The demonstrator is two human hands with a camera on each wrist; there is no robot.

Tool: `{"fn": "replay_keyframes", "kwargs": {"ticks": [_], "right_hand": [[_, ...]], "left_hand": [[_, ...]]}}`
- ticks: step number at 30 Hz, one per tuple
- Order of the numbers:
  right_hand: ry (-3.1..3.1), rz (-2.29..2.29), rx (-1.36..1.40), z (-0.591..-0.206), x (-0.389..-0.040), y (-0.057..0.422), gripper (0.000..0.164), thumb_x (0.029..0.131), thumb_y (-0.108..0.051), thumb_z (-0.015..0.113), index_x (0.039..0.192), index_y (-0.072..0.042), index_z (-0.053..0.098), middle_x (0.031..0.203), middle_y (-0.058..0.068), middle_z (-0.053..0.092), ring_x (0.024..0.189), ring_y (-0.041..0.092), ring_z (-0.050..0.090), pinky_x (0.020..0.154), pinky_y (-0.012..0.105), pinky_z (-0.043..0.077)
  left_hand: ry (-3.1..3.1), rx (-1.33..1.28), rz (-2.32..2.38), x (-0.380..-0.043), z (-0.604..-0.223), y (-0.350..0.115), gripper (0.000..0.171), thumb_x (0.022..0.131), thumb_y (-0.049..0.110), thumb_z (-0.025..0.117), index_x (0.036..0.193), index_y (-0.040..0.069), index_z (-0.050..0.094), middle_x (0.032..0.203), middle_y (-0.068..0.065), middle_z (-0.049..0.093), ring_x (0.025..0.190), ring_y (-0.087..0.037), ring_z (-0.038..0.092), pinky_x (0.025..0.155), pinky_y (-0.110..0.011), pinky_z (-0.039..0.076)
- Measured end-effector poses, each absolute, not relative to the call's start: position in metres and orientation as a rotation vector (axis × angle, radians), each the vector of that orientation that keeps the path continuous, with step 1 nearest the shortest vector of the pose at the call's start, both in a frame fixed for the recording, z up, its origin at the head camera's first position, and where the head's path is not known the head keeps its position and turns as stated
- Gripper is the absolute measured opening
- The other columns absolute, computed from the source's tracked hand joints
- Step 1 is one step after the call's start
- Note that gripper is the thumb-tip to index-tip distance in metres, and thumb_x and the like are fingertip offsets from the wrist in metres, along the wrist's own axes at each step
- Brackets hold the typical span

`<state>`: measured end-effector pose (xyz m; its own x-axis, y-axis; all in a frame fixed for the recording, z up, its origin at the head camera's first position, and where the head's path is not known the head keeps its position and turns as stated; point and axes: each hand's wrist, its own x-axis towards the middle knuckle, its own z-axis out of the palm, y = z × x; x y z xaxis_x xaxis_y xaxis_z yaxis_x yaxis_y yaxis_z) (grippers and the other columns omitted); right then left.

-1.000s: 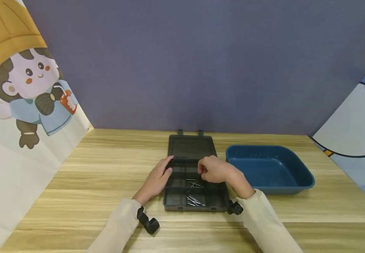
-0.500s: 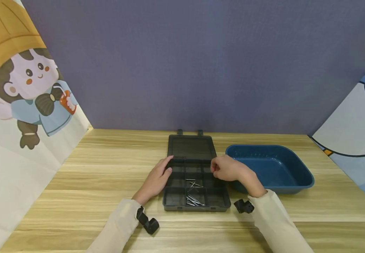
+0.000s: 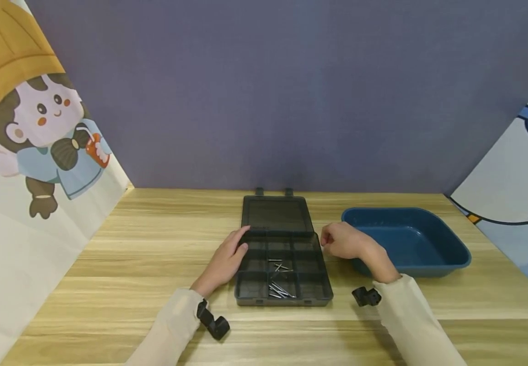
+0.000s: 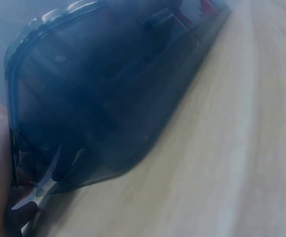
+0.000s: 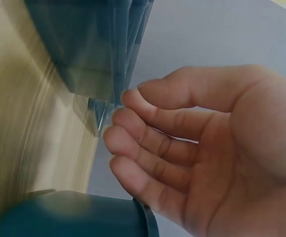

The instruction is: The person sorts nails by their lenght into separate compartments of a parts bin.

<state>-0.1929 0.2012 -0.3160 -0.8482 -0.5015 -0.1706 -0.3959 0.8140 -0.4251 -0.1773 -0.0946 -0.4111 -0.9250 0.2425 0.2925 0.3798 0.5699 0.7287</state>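
A dark translucent compartment box (image 3: 314,300) lies with its lid (image 3: 276,213) folded back behind it. Several thin silvery pieces, like nails or screws (image 3: 282,291), lie in its front middle compartment; a few more (image 3: 283,267) are in the compartment behind. My left hand (image 3: 225,262) rests along the box's left side, fingers fairly straight and thumb at the rim. Just beyond the box's right edge is my right hand (image 3: 346,241), in front of the blue basin's left side. In the right wrist view its fingers (image 5: 133,175) bend loosely, thumb near the index fingertip, with nothing visible between them.
The blue basin (image 3: 462,262) stands on the wooden table (image 3: 122,284) to the right of the box. A grey-purple partition (image 3: 264,101) rises behind the table, with printed cartoon panels (image 3: 49,152) at the sides.
My right hand has moved right, from above the box to beyond its right edge. The basin has shifted a little to the right. My left hand stays in place.
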Motion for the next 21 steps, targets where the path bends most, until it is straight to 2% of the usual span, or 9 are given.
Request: {"fn": "replay_keyframes", "kwargs": {"ticks": [8, 11, 12, 16, 18, 19, 21], "right_hand": [[2.794, -0.573, -0.577, -0.321, -0.199, 0.2, 0.015, 0.087, -0.002, 0.052, 0.097, 0.001, 0.062, 0.086, 0.008, 0.06, 0.064, 0.015, 0.045, 0.063, 0.03, 0.04], [2.801, -0.629, -0.513, -0.324, -0.207, 0.195, 0.012, 0.088, -0.005, 0.052, 0.096, 0.001, 0.058, 0.072, 0.004, 0.051, 0.059, 0.014, 0.038, 0.061, 0.03, 0.036], [2.807, -0.644, -0.496, -0.325, -0.21, 0.194, 0.015, 0.089, -0.006, 0.053, 0.1, 0.003, 0.058, 0.074, 0.006, 0.053, 0.06, 0.015, 0.042, 0.062, 0.031, 0.039], [2.795, -0.698, -0.381, -0.327, -0.224, 0.192, 0.034, 0.093, -0.014, 0.052, 0.117, 0.01, 0.055, 0.088, 0.019, 0.061, 0.067, 0.019, 0.049, 0.067, 0.035, 0.043], [2.788, -0.707, -0.34, -0.327, -0.231, 0.191, 0.044, 0.093, -0.017, 0.052, 0.127, 0.011, 0.05, 0.111, 0.025, 0.059, 0.076, 0.02, 0.052, 0.076, 0.037, 0.045], [2.768, -0.726, -0.32, -0.327, -0.234, 0.191, 0.046, 0.094, -0.018, 0.052, 0.129, 0.012, 0.048, 0.111, 0.024, 0.058, 0.072, 0.018, 0.048, 0.074, 0.035, 0.042], [2.717, -0.78, -0.287, -0.328, -0.241, 0.191, 0.037, 0.095, -0.019, 0.051, 0.119, 0.01, 0.05, 0.09, 0.018, 0.055, 0.061, 0.015, 0.039, 0.066, 0.032, 0.037]], "left_hand": [[-2.651, -0.53, -1.287, -0.18, -0.41, -0.096, 0.046, 0.099, 0.013, 0.046, 0.144, 0.006, 0.04, 0.143, -0.017, 0.046, 0.131, -0.036, 0.043, 0.108, -0.053, 0.035], [-2.672, -0.501, -1.33, -0.183, -0.404, -0.098, 0.047, 0.098, 0.012, 0.047, 0.144, 0.005, 0.039, 0.137, -0.019, 0.049, 0.122, -0.037, 0.05, 0.103, -0.053, 0.039], [-2.681, -0.493, -1.354, -0.185, -0.402, -0.098, 0.048, 0.098, 0.012, 0.046, 0.145, 0.004, 0.038, 0.137, -0.019, 0.048, 0.121, -0.037, 0.05, 0.103, -0.052, 0.04], [-2.693, -0.454, -1.477, -0.194, -0.393, -0.099, 0.048, 0.1, 0.012, 0.042, 0.146, 0.0, 0.033, 0.143, -0.022, 0.041, 0.129, -0.04, 0.044, 0.106, -0.051, 0.038], [-2.694, -0.431, -1.518, -0.201, -0.391, -0.1, 0.048, 0.101, 0.012, 0.041, 0.145, -0.003, 0.032, 0.144, -0.025, 0.039, 0.132, -0.042, 0.04, 0.108, -0.051, 0.036], [-2.696, -0.405, -1.534, -0.205, -0.39, -0.1, 0.048, 0.1, 0.012, 0.04, 0.145, -0.004, 0.032, 0.144, -0.026, 0.039, 0.132, -0.042, 0.04, 0.109, -0.051, 0.035], [-2.711, -0.35, -1.568, -0.212, -0.387, -0.101, 0.048, 0.101, 0.012, 0.039, 0.145, -0.004, 0.031, 0.144, -0.026, 0.039, 0.132, -0.042, 0.041, 0.11, -0.051, 0.034]]}}
